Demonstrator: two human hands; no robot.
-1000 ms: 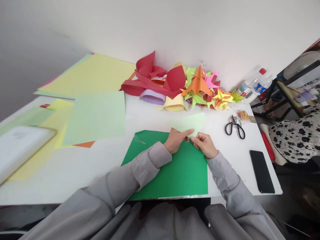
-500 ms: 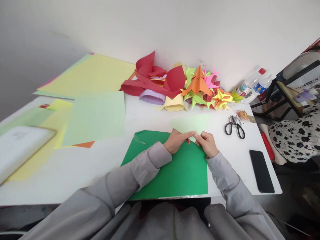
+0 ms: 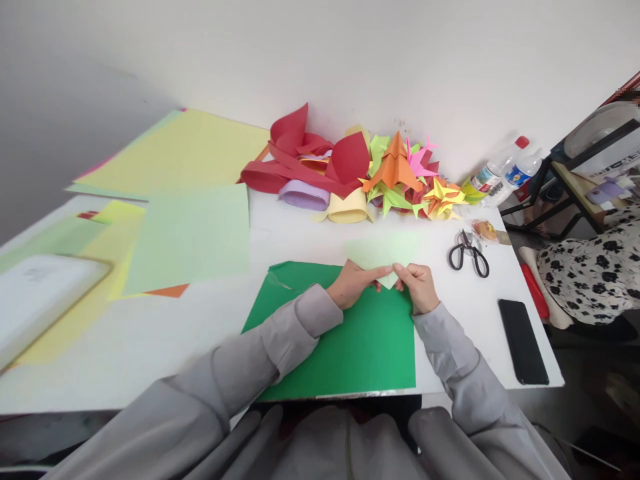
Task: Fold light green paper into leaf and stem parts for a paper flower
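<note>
A pale green sheet of paper is held between my two hands, its near end folded to a point. My left hand grips its left side, with the index finger laid along the fold. On the right side my right hand pinches the paper between thumb and fingers, the two thumb and finger tips close together. Both hands are above the far part of a dark green sheet that lies flat at the table's near edge. The fingers under the paper are partly hidden.
Black-handled scissors and a black phone lie to the right. Folded paper planes, red paper loops and plastic bottles stand along the wall. Coloured sheets and a white box-like object are at left.
The fingertips of both hands have moved slightly apart, my right hand a little to the right. More of the paper's folded point now shows between them.
</note>
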